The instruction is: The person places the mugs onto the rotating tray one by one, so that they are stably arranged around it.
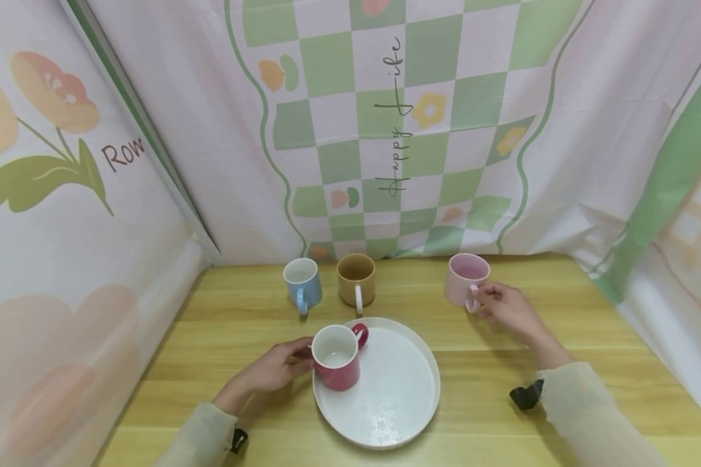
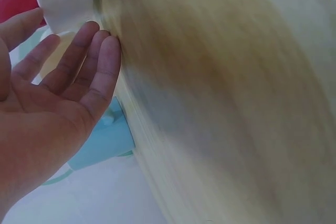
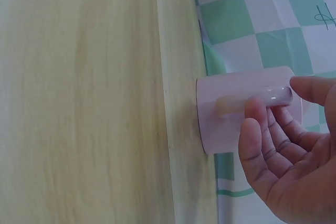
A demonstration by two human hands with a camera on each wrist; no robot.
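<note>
A dark pink mug (image 1: 337, 375) with a white inside stands upright on the left part of a round white plate (image 1: 397, 402), its red handle pointing to the far right. My left hand (image 1: 277, 366) is at the mug's left side, fingers loosely spread; in the left wrist view the hand (image 2: 63, 93) is palm up, with nothing gripped. At the back right, a pale pink mug (image 1: 460, 285) stands upright on the table. My right hand (image 1: 508, 311) holds its handle; in the right wrist view the thumb and fingers (image 3: 252, 140) are around the handle (image 3: 257, 98).
A light blue mug (image 1: 304, 285) and a brown mug (image 1: 356, 282) with a white handle stand side by side behind the plate, handles toward me. The wooden table (image 1: 239, 421) ends at a checked cloth backdrop (image 1: 385, 130). Another printed cloth (image 1: 64, 259) hangs along the left.
</note>
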